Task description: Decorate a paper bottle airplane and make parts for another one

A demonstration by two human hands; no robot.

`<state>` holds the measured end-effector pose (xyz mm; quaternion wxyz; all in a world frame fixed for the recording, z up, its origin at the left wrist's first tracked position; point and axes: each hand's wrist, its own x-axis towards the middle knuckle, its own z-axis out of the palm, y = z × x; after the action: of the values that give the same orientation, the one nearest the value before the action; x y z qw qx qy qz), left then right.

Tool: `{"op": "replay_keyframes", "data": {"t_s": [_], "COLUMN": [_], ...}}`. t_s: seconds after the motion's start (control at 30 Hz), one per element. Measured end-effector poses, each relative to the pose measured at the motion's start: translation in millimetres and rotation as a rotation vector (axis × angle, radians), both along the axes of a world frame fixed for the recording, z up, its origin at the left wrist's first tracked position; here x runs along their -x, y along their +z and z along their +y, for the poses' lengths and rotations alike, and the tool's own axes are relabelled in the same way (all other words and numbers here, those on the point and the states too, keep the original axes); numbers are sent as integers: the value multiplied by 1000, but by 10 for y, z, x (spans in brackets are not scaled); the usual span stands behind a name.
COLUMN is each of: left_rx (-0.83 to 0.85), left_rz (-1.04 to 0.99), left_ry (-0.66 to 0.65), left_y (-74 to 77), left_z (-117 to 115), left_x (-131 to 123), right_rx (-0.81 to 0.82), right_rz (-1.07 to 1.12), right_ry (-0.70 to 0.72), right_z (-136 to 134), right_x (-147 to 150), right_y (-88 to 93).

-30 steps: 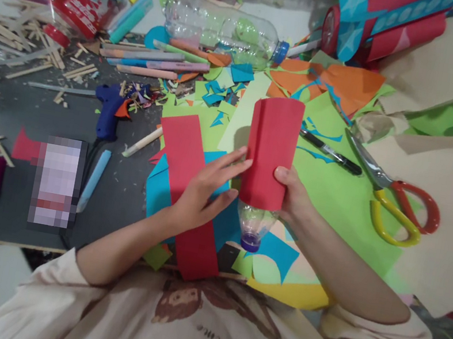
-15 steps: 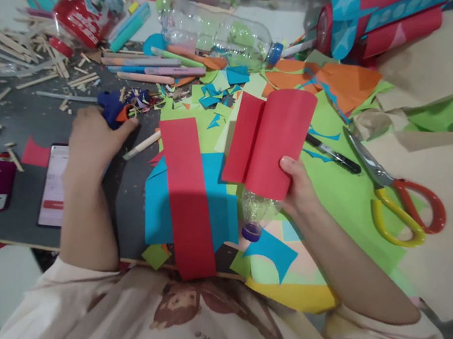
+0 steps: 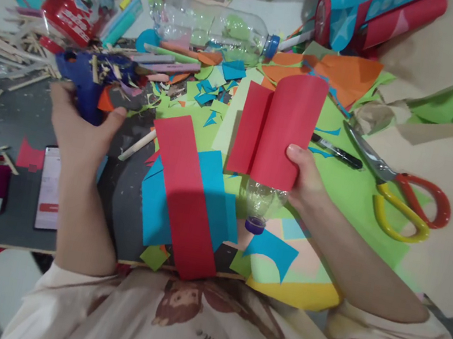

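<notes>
Red-wrapped bottle (image 3: 290,131): right hand (image 3: 309,179) fingers grip it over surface (image 3: 34,118), cap (image 3: 254,225) toward front edge. Left hand (image 3: 83,132) fingers grip glue gun (image 3: 87,95). Scissors (image 3: 387,174) lie rightward; red strip (image 3: 184,197) meets front edge, dark surface showing leftward.

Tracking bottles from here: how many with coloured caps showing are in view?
3: the purple-capped bottle in the right hand, the blue-capped bottle lying at the back, and the red-capped bottle at back left. Others may be hidden.

Smooth, matt red paper (image 3: 289,129) around a clear, glossy plastic bottle (image 3: 263,200); blue plastic glue gun (image 3: 88,88) at left; shiny metal scissor blades (image 3: 370,154) at right.
</notes>
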<state>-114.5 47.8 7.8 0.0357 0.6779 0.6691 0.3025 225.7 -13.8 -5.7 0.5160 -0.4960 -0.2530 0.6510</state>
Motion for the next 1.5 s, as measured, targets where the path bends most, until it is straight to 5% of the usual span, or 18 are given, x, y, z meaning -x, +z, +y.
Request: {"op": "replay_keyframes", "data": {"t_s": [0.07,0.27,0.53,1.17,1.5], "left_rx": [-23,68,156,326,262], "left_rz": [-47,68,86,159,315], "left_ry": [9,-230,-216,-182,-225], "left_y": [82,258,43,-80,-107], "left_z": [-88,-290,-366,-353,-365], "left_x": [-185,-652,-714,-690,-653], "right_rx": [3,-1,3,5,13], "right_rz": [-4,-42,-54,-39,-34], "right_ry": [-9,-27,-22,-44,-71], "right_z": [14,31,40,27,34], "right_x": [-1,15,-22,-35,-12], "right_y": [5,31,18,15,22]}}
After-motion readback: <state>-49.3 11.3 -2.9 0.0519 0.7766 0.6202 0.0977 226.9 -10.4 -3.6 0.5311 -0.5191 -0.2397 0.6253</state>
